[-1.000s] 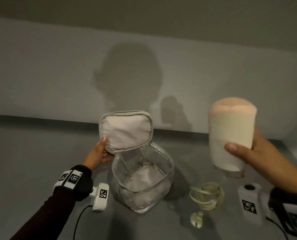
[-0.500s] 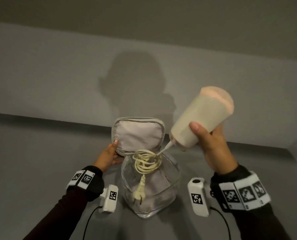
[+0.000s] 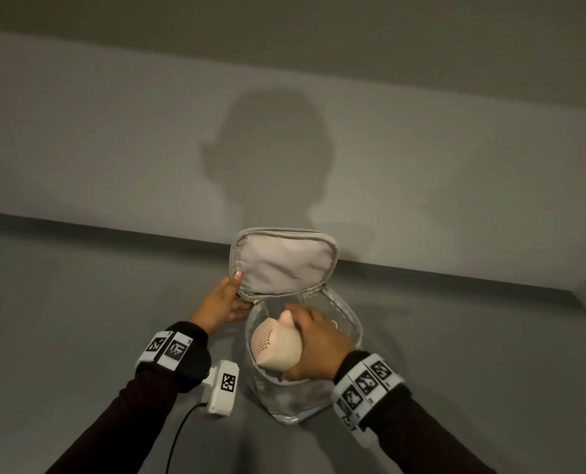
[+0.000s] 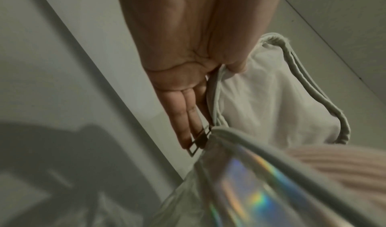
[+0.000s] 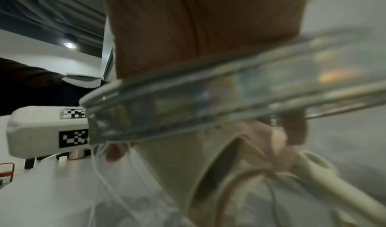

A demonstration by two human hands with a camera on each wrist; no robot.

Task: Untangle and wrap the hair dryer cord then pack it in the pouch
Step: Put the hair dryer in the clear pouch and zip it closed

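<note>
A clear pouch (image 3: 351,325) stands on the grey table with its padded lid (image 3: 284,261) flipped up toward the wall. My left hand (image 3: 231,297) pinches the lid's left edge, thumb in front and straight fingers (image 4: 185,115) behind it. The cream hair dryer (image 3: 274,347) lies tilted inside the pouch, its pink grille facing left. My right hand (image 3: 307,343) reaches into the mouth and grips the dryer's body. Through the pouch rim (image 5: 208,90), the right wrist view shows the dryer (image 5: 177,164) and the looped cord (image 5: 250,177) below it, blurred.
The white camera module (image 3: 223,386) on my left wrist hangs just left of the pouch, its black cable (image 3: 182,432) trailing toward me. A plain wall (image 3: 113,148) rises close behind the pouch. Bare grey table (image 3: 79,319) spreads to both sides.
My right hand brought the dryer from up at the right down into the pouch, the coiled cord and plug going in first. My left hand kept holding the lid up.
</note>
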